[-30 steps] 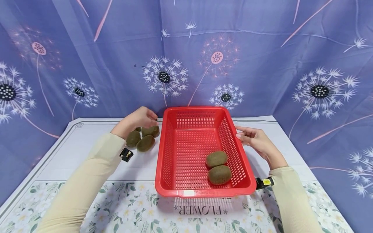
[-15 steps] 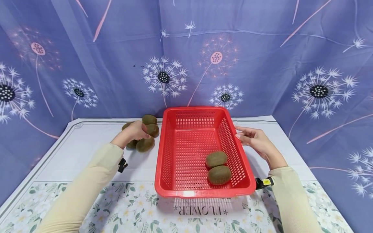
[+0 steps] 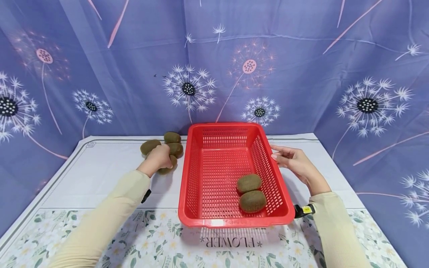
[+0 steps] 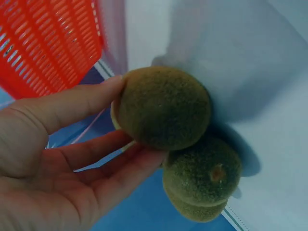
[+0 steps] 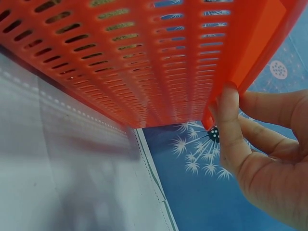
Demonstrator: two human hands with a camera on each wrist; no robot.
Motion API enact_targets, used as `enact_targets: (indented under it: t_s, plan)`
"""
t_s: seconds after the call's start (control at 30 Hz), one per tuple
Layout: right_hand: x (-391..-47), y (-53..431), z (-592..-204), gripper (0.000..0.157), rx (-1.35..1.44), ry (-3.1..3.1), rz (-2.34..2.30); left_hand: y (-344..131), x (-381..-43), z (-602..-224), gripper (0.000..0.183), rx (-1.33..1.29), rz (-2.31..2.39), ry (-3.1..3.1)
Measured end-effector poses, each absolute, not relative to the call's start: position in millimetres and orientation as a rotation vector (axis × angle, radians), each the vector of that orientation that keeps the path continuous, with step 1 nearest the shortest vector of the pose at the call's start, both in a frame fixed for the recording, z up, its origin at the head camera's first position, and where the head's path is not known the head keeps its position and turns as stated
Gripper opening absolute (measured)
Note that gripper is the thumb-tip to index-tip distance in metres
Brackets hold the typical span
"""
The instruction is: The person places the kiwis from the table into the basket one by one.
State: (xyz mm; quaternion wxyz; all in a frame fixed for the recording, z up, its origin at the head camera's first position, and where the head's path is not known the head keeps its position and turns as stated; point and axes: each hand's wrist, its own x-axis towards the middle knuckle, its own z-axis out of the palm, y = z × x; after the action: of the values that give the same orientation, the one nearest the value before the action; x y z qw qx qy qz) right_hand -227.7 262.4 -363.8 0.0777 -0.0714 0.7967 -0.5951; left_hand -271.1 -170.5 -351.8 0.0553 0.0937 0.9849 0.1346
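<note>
My left hand (image 3: pixel 159 158) is at the kiwi cluster left of the basket. In the left wrist view, its thumb and fingers pinch a kiwi (image 4: pixel 166 108) from opposite sides. That kiwi is partly covered by the hand in the head view. Close by lie more brown kiwis: one at the left (image 3: pixel 149 147), one at the back (image 3: pixel 172 137) and one between (image 3: pixel 176 150). My right hand (image 3: pixel 298 163) holds the right rim of a red plastic basket (image 3: pixel 234 222), thumb and fingers on either side of the rim. Two kiwis (image 3: pixel 253 201) lie inside, side by side near the right front.
The basket stands on a table covered with a white cloth (image 3: pixel 100 175), its front part floral with mirrored "FLOWER" lettering. A blue dandelion-print curtain (image 3: pixel 140 74) hangs behind and at both sides.
My left hand has moved from the back of the kiwi cluster down to the front kiwi and now pinches it. The back kiwis came into view. My right hand and the basket stayed put.
</note>
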Motion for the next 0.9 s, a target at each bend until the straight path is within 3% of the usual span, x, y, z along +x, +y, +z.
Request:
enact_targets:
  t_s: [0.9]
  plan:
    - [-228.5, 261.2, -363.7, 0.054, -0.201, 2.384, -1.792, -168.8, -275.3, -359.2, 0.014, 0.293, 0.394, 2.982]
